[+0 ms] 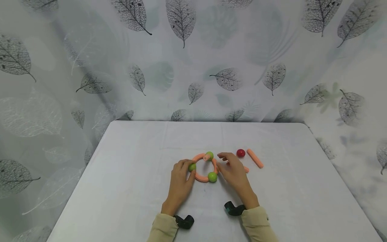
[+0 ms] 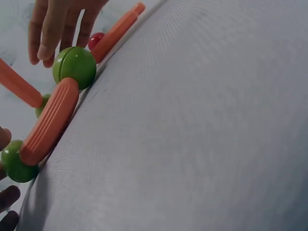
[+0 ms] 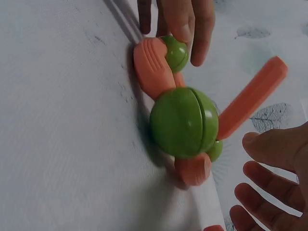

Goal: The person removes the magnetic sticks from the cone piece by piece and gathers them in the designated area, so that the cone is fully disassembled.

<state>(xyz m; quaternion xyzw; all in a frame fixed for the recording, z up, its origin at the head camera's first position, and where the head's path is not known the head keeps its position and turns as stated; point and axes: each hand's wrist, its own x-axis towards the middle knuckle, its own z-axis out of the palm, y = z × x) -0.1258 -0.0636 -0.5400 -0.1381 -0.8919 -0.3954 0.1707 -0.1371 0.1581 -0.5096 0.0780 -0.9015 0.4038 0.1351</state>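
A ring of curved orange rods (image 1: 202, 179) joined by green balls lies flat on the table. From its far green ball (image 1: 210, 155) an orange stick (image 3: 252, 97) sticks up at a slant. My left hand (image 1: 180, 178) holds the ring's left green ball (image 3: 176, 54) between thumb and fingers. Just right of the ring hovers my right hand (image 1: 235, 174), its fingers spread and apart from the near green ball (image 3: 178, 122) in the right wrist view. Part of another orange rod (image 1: 246, 169) shows beyond the right hand, which hides the rest of it.
A red ball (image 1: 241, 153) and a loose straight orange rod (image 1: 255, 158) lie on the white table (image 1: 121, 174), beyond the right hand. Leaf-patterned cloth (image 1: 193, 67) hangs behind and at both sides of the table.
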